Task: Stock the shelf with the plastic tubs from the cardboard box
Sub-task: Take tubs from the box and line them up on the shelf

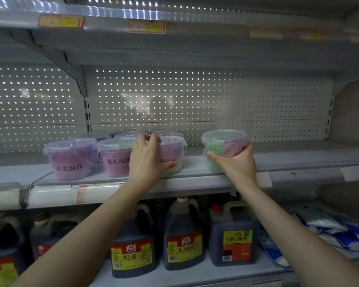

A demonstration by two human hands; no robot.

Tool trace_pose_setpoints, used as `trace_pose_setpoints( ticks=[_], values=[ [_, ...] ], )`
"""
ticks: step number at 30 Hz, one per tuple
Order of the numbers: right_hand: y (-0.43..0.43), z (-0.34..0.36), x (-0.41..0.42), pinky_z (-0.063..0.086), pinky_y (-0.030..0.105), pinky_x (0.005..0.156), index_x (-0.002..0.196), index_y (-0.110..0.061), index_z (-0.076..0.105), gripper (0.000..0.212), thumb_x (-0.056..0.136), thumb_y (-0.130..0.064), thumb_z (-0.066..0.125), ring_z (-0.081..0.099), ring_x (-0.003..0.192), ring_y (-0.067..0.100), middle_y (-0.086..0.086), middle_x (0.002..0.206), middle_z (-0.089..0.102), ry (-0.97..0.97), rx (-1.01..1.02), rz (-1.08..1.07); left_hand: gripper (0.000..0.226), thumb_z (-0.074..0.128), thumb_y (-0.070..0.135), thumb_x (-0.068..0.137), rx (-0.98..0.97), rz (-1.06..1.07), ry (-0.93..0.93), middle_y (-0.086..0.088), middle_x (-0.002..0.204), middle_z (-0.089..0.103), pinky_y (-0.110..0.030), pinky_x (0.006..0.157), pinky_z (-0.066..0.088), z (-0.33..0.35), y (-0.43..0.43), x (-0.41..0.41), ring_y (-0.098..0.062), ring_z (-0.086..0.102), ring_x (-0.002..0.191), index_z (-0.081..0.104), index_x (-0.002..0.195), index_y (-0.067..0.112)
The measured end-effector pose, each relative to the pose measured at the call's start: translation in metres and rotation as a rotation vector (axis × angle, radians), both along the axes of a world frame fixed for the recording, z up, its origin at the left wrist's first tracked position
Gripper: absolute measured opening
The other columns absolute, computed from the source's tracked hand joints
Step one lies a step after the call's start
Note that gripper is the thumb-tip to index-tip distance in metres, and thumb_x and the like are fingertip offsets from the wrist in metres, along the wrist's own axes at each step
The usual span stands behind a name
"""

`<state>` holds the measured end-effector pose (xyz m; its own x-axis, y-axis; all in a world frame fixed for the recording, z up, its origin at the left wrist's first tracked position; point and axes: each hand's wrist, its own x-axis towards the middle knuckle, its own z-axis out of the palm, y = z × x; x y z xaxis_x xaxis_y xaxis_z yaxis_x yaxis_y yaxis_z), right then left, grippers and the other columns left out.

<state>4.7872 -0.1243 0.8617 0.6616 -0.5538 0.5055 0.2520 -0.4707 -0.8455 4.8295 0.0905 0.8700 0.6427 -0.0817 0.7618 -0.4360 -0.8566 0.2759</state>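
My left hand (147, 160) is clamped on the third pink tub (172, 147) in the near row on the middle shelf (298, 160), fingers curled over its lid rim and thumb pressed against its front, low on the right side. That tub stands just beside a second pink tub (114, 157), and a first pink tub (68, 158) stands further left near the shelf's front edge; both show printed characters on their sides. More lidded tubs (131, 134) sit behind them in a far row, mostly hidden. My right hand (238, 162) grips a green-and-pink tub (224, 142) from below and behind, thumb across its green front and fingers wrapped round the pink side. This tub is tilted, its lid leaning toward the left, and sits right of the row, apart from the third tub. I cannot tell whether its base touches the shelf, since my hand covers it. On the lower shelf stand dark soy sauce jugs (182, 235), with blue-and-white packets (330, 230) at the right. Blurred price tags (60, 21) line the shelf above.
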Motion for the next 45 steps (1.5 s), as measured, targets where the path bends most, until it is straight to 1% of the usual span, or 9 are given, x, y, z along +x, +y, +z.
trace_pose_setpoints(
  ticks=[4, 11, 16, 20, 24, 28, 34, 41, 45],
  values=[
    [-0.002, -0.002, 0.005, 0.04, 0.027, 0.084, 0.123, -0.017, 0.037, 0.094, 0.05, -0.05, 0.087, 0.053, 0.114, 0.022, 0.0, 0.125, 0.055, -0.004, 0.003, 0.002, 0.066, 0.076, 0.047, 0.071, 0.037, -0.043, 0.033, -0.01, 0.118, 0.048, -0.036, 0.088, 0.038, 0.004, 0.002, 0.001, -0.03, 0.047, 0.107, 0.05, 0.121, 0.012],
    [0.004, -0.001, 0.013, 0.045, 0.042, 0.097, 0.122, -0.013, 0.037, 0.102, 0.045, -0.062, 0.082, 0.053, 0.116, 0.029, 0.004, 0.125, 0.055, 0.036, -0.029, -0.052, 0.06, 0.074, 0.04, 0.076, 0.08, -0.072, 0.028, -0.008, 0.12, 0.052, -0.037, 0.088, 0.041, 0.008, 0.011, -0.002, -0.029, 0.049, 0.11, 0.053, 0.127, 0.016],
    [0.012, 0.005, 0.013, 0.03, 0.049, 0.109, 0.127, -0.005, 0.035, 0.103, 0.056, -0.067, 0.076, 0.047, 0.121, 0.033, 0.01, 0.128, 0.052, 0.112, -0.147, -0.117, 0.059, 0.07, 0.038, 0.081, 0.064, -0.1, -0.015, -0.008, 0.127, 0.046, -0.035, 0.091, 0.04, 0.015, 0.011, -0.009, -0.027, 0.044, 0.116, 0.049, 0.132, 0.018],
    [0.016, -0.001, 0.019, 0.016, 0.051, 0.112, 0.131, 0.001, 0.03, 0.106, 0.067, -0.079, 0.056, 0.051, 0.12, 0.03, 0.013, 0.131, 0.05, 0.18, -0.257, -0.1, 0.045, 0.064, 0.035, 0.087, 0.046, -0.096, -0.035, -0.008, 0.126, 0.046, -0.033, 0.088, 0.037, 0.023, 0.02, -0.013, -0.026, 0.042, 0.114, 0.053, 0.126, 0.016],
    [0.01, 0.001, 0.024, 0.007, 0.053, 0.113, 0.14, -0.003, 0.021, 0.099, 0.075, -0.068, 0.056, 0.045, 0.127, 0.028, 0.01, 0.138, 0.047, 0.306, -0.293, -0.038, 0.035, 0.06, 0.02, 0.087, 0.059, -0.133, -0.004, -0.008, 0.121, 0.047, -0.029, 0.087, 0.034, 0.025, 0.027, -0.013, -0.025, 0.041, 0.111, 0.056, 0.122, 0.015],
    [0.006, 0.009, 0.022, 0.018, 0.051, 0.113, 0.13, -0.01, 0.04, 0.071, 0.076, -0.049, 0.065, 0.048, 0.121, 0.028, 0.005, 0.125, 0.056, 0.326, -0.252, -0.016, 0.032, 0.058, 0.015, 0.087, 0.031, -0.227, 0.028, -0.006, 0.117, 0.049, -0.027, 0.085, 0.033, 0.029, 0.027, -0.011, -0.023, 0.044, 0.108, 0.057, 0.119, 0.016],
    [0.02, 0.012, 0.029, 0.021, 0.052, 0.11, 0.136, -0.01, 0.021, 0.102, 0.065, -0.06, 0.074, 0.051, 0.122, 0.027, 0.005, 0.133, 0.054, 0.337, -0.36, -0.158, 0.03, 0.057, 0.018, 0.088, 0.061, -0.245, 0.038, -0.007, 0.118, 0.05, -0.034, 0.087, 0.04, 0.032, 0.034, -0.008, -0.025, 0.047, 0.108, 0.057, 0.118, 0.017],
    [0.007, 0.026, 0.033, 0.023, 0.055, 0.11, 0.145, -0.02, 0.026, 0.089, 0.076, -0.059, 0.067, 0.043, 0.13, 0.026, 0.0, 0.142, 0.048, 0.402, -0.461, -0.103, 0.03, 0.055, 0.017, 0.086, 0.053, -0.253, 0.023, -0.007, 0.116, 0.052, -0.039, 0.086, 0.042, 0.042, 0.037, 0.001, -0.026, 0.048, 0.107, 0.058, 0.117, 0.017],
    [0.007, 0.032, 0.04, 0.035, 0.048, 0.102, 0.121, -0.022, 0.043, 0.07, 0.069, -0.059, 0.073, 0.052, 0.116, 0.024, 0.0, 0.126, 0.055, 0.353, -0.564, -0.168, 0.03, 0.056, 0.017, 0.087, 0.038, -0.252, 0.021, -0.007, 0.113, 0.051, -0.036, 0.082, 0.042, 0.047, 0.03, 0.006, -0.026, 0.05, 0.104, 0.059, 0.116, 0.018]
  ],
)
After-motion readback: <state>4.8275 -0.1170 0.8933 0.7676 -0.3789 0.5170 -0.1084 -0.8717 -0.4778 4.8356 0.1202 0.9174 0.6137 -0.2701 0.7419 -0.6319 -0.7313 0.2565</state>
